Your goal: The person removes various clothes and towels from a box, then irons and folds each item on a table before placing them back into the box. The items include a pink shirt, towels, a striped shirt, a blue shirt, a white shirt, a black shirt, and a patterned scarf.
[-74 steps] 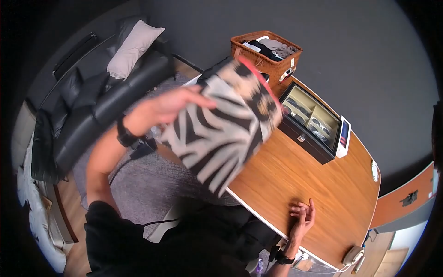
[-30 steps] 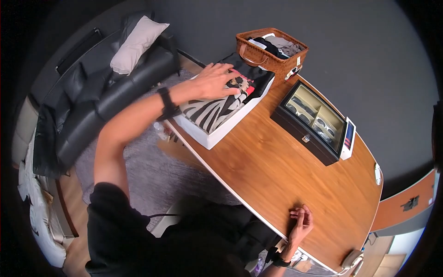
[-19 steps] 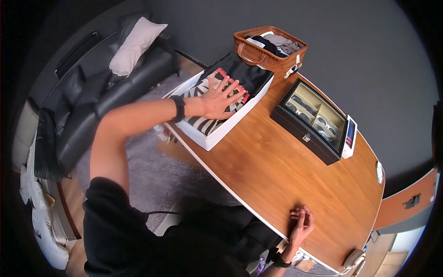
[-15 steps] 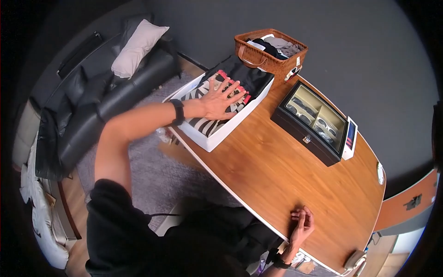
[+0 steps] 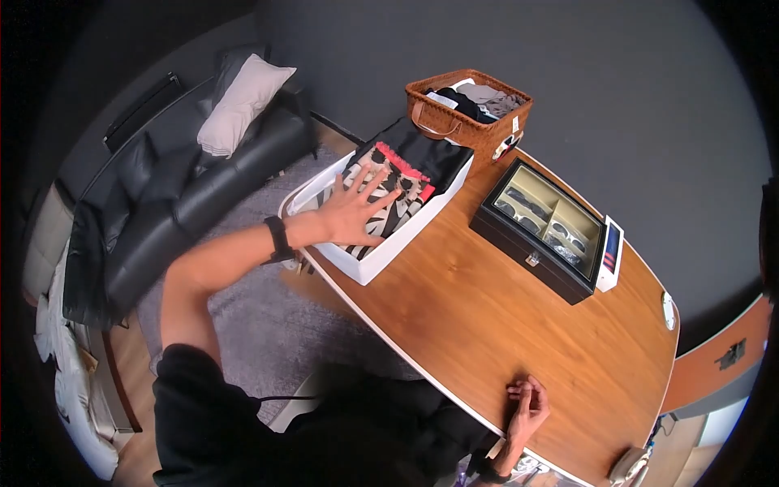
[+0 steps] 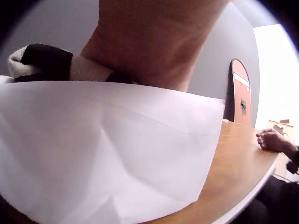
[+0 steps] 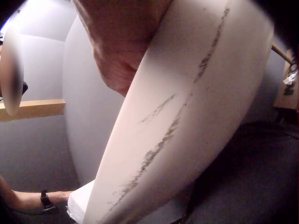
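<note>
My left hand point(image 5: 349, 213) lies with spread fingers on a folded zebra- and leopard-print cloth point(image 5: 403, 172) with a red edge. That cloth sits in a white box point(image 5: 375, 261), beside folded black fabric point(image 5: 438, 158) at the far end. In the left wrist view the box's pale side wall point(image 6: 107, 144) fills much of the picture, with a bit of the striped cloth point(image 6: 49, 63) above its rim; the left fingers are hidden there. My right hand point(image 5: 529, 410) rests on the table near its front edge, fingers loosely curled and holding nothing.
Behind the white box stands a brown woven basket point(image 5: 479, 134) of clothes. A black glass-topped case point(image 5: 519, 243) of sunglasses is at the table's back, with a white-framed device point(image 5: 608, 256) beside it. The wooden table point(image 5: 454, 316) has a pale edge. A black sofa point(image 5: 195, 195) stands at left.
Earlier my left hand held the print cloth in the air; the cloth now lies in the white box. My spread left hand has since shifted over it towards the near end. The right hand stays put.
</note>
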`<action>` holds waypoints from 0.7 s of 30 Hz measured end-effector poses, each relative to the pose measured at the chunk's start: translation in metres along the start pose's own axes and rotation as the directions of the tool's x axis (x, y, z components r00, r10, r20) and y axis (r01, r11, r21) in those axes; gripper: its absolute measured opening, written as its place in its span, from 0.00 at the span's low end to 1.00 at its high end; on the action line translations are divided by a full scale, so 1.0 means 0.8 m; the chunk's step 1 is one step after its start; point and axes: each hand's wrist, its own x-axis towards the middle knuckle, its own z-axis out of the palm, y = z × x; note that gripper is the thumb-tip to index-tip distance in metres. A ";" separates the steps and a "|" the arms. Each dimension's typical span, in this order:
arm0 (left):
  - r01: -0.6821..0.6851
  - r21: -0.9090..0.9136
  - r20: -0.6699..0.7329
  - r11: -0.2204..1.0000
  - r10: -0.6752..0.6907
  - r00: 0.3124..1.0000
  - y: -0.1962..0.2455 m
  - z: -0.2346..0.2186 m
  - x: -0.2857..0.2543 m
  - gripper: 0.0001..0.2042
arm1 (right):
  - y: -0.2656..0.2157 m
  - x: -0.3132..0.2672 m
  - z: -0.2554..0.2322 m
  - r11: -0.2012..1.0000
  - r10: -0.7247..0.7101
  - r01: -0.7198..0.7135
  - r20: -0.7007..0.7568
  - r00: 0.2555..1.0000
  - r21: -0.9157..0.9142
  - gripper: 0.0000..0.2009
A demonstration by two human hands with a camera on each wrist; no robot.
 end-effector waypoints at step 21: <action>-0.075 0.000 0.047 0.997 0.075 0.996 0.001 0.007 0.073 0.38 | 0.001 -0.001 0.003 1.000 -0.016 0.016 -0.002 1.000 -0.009 0.13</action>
